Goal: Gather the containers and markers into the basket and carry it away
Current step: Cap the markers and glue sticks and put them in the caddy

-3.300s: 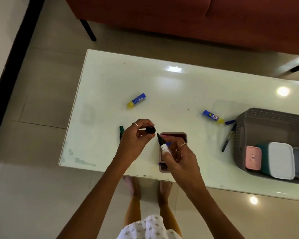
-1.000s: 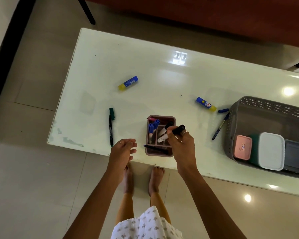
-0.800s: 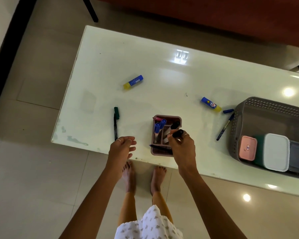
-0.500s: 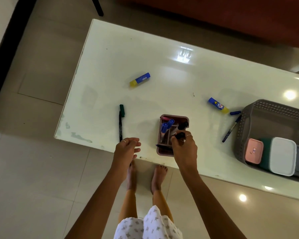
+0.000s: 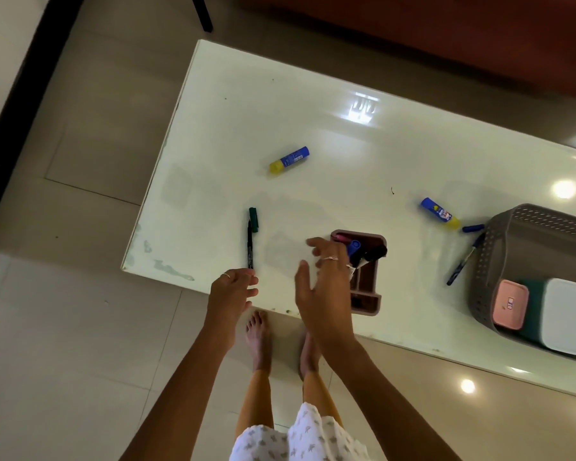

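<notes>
A pink marker holder [image 5: 368,296] stands near the table's front edge with several markers upright in it, including a black-capped one [image 5: 374,252]. My right hand [image 5: 323,281] hovers just left of the holder, fingers spread and empty. My left hand [image 5: 233,294] hangs at the front edge, loosely curled, empty, just below a black pen [image 5: 249,244] whose green cap [image 5: 253,215] lies beside its tip. A grey perforated basket [image 5: 526,234] at the right holds a pink container [image 5: 510,304], a white-lidded teal one [image 5: 567,316] and a grey one, mostly cut off.
Two blue-and-yellow glue sticks lie on the white table [image 5: 313,121]: one [image 5: 289,159] at centre left, one [image 5: 440,212] near the basket. A blue pen [image 5: 461,261] and its cap [image 5: 473,228] lie against the basket's left side. A red sofa runs along the far side.
My right hand let go of the black-capped marker, which now stands in the holder, and swung left with fingers spread. My left hand stayed near the front edge.
</notes>
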